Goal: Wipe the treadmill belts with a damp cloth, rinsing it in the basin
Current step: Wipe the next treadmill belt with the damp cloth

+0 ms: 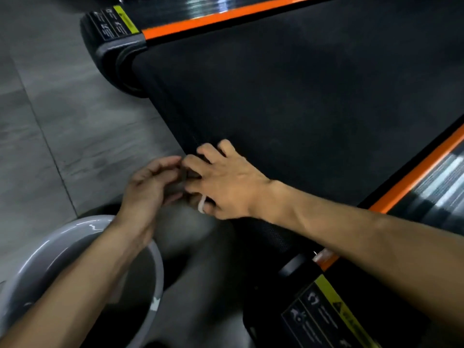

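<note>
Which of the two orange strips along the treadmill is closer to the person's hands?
The lower-right orange strip, running just beside the right forearm. The other orange strip lies across the black belt at the far edge.

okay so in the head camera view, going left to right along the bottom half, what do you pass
Round grey plastic basin → left hand → right hand, which meets the left hand at the rear edge of the black treadmill belt → orange side stripe → ribbed silver and black side rail.

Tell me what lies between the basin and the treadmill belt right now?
In the head view, bare grey floor separates basin from belt; above it, left hand meets right hand.
</note>
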Demonstrator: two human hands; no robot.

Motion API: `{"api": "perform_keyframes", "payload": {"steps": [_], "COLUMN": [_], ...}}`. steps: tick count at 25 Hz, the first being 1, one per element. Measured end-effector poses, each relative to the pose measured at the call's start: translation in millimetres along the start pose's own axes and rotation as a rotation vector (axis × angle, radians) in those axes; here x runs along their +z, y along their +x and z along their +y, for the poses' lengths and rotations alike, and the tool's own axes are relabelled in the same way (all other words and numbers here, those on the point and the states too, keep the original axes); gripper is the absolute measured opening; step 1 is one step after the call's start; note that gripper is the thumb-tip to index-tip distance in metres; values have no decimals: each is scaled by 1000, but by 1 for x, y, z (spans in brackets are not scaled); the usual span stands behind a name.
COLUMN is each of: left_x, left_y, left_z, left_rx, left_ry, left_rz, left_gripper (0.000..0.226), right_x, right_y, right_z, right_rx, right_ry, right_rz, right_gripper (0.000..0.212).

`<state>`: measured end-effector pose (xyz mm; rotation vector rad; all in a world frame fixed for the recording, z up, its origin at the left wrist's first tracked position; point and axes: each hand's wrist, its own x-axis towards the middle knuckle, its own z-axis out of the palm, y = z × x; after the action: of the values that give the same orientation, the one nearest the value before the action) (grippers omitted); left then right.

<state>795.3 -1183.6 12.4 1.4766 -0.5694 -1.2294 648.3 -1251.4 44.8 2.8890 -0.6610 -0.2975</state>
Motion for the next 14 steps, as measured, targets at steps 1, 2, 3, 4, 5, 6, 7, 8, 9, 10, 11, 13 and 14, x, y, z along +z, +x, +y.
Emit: {"api": "perform_keyframes", "payload": {"steps": [1, 2, 3, 4, 5, 6, 7, 8, 9, 10, 11, 13, 14], "left_x": [0, 1, 4, 9, 15, 20, 24, 29, 32, 34, 34, 36, 39], "left_y": [1, 0, 0, -1, -2, -4, -4, -4, -4, -4, -4, -5, -4], "left_z": [1, 1, 0, -1, -3, -5, -5, -5, -5, -5, -5, -5, -5], "left_rx": [8, 9, 6, 4, 6, 14, 22, 30, 39, 52, 68, 97, 107], "left_ry": [-8, -20, -27, -18, 0, 24, 49, 70, 82, 82, 77, 78, 78], "left_rz": [40, 67, 65, 42, 14, -14, -36, -53, -62, -61, -56, -41, -31], "left_gripper": [24, 24, 23, 23, 23, 24, 25, 26, 27, 27, 28, 28, 28], "right_x": [0, 1, 2, 0, 1, 4, 7, 13, 20, 26, 31, 42, 46], "right_y": [-13, -32, -55, -77, -93, -104, -112, -120, -130, -142, -156, -177, -180], "right_z": [-5, -14, -24, -32, -29, -14, 8, 36, 69, 103, 133, 161, 157], "right_rx": [3, 13, 3, -36, -85, -117, -108, -55, 51, 190, 358, 592, 605], "right_ry": [34, 85, 160, 262, 383, 507, 613, 680, 693, 695, 702, 677, 657], "right_rz": [-10, -21, -1, 2, 15, 29, 37, 72, 172, 274, 337, 263, 231], "right_gripper": [41, 44, 43, 40, 37, 37, 39, 39, 35, 29, 24, 28, 36]}}
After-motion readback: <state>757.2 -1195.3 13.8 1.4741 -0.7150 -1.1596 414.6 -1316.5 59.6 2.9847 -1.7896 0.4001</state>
